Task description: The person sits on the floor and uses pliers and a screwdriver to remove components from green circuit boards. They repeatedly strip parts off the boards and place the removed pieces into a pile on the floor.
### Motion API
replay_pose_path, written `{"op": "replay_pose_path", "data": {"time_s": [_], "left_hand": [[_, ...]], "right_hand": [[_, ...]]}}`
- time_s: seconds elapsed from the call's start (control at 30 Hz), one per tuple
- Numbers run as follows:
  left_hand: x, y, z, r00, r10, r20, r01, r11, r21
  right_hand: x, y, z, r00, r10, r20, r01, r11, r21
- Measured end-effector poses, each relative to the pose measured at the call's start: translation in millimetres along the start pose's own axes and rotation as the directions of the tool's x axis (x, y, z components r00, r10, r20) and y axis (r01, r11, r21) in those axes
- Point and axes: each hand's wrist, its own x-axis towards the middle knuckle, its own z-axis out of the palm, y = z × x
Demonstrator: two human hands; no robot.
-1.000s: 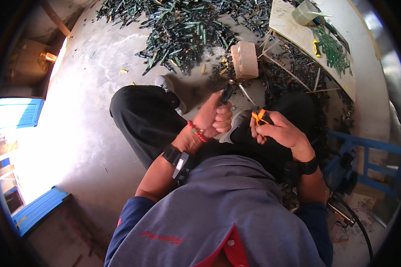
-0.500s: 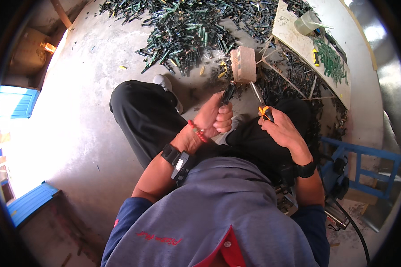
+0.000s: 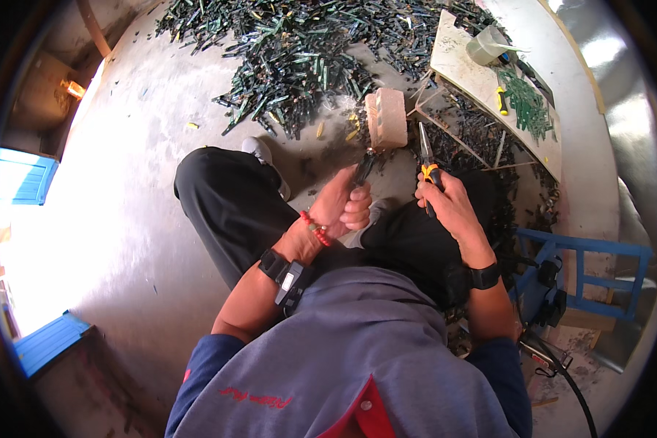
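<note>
My left hand [image 3: 343,204] is closed around a dark, narrow strip-like piece [image 3: 363,171], whose far end meets the near edge of a pinkish brick-like block [image 3: 388,120]. The piece's exact kind is hard to make out. In my right hand [image 3: 449,204] is a pair of long-nose pliers [image 3: 426,157] with yellow-and-black handles. Their metal tips point away from me, just right of the block and apart from it. What supports the block is mostly hidden.
A large heap of dark green and black strips [image 3: 292,66] covers the floor ahead. At the right, a pale board [image 3: 452,47] bears a translucent measuring jug [image 3: 484,47], a yellow-handled tool [image 3: 502,101] and thin green pieces [image 3: 529,106]. A blue frame [image 3: 584,252] stands lower right.
The pliers have come away from the block's near edge, and their tips now show beside it. My left hand still grips the dark piece by the block. The whole view has shifted slightly.
</note>
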Motion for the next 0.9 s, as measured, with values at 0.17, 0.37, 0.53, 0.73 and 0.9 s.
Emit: {"op": "replay_pose_path", "data": {"time_s": [0.17,0.37,0.53,0.73,0.9], "left_hand": [[4.0,-1.0,-3.9,0.999,-0.018,0.039,0.021,0.998,-0.067],[8.7,-2.7,-4.5,0.999,-0.046,0.029,0.05,0.989,-0.136],[12.7,4.1,1.0,0.999,-0.012,-0.037,0.009,0.997,-0.083],[22.1,0.8,0.5,0.966,0.029,-0.259,-0.027,1.0,0.009],[24.7,-7.0,-12.6,0.922,0.051,-0.383,-0.029,0.998,0.064]], "right_hand": [[-1.2,14.9,-11.7,0.999,-0.043,-0.028,0.038,0.99,-0.138],[-5.6,0.6,-23.4,0.997,0.002,-0.079,0.001,0.999,0.045],[-14.9,-8.2,-11.3,0.987,0.089,0.133,-0.117,0.968,0.222],[-13.6,16.7,21.6,0.993,0.028,0.111,0.041,0.817,-0.575],[-18.2,27.9,39.1,0.991,-0.084,0.1,0.128,0.785,-0.607]]}}
